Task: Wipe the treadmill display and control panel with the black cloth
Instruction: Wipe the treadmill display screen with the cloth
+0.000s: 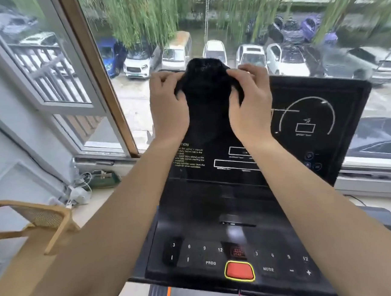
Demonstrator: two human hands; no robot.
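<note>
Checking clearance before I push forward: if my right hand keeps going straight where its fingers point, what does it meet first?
Probably the black cloth your right hand already grips, then the window glass; depth is unclear.

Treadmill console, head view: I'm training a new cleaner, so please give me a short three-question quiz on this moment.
1. True or false: both hands grip the black cloth at the top edge of the display.
2. Which colour is the large button low on the control panel? A) green B) red with a yellow rim C) blue
3. Fill in: the word printed left of that button is ____.

Key: 1 true: the left hand and the right hand pinch the cloth from either side. 2 B. 3 PROG.
</note>
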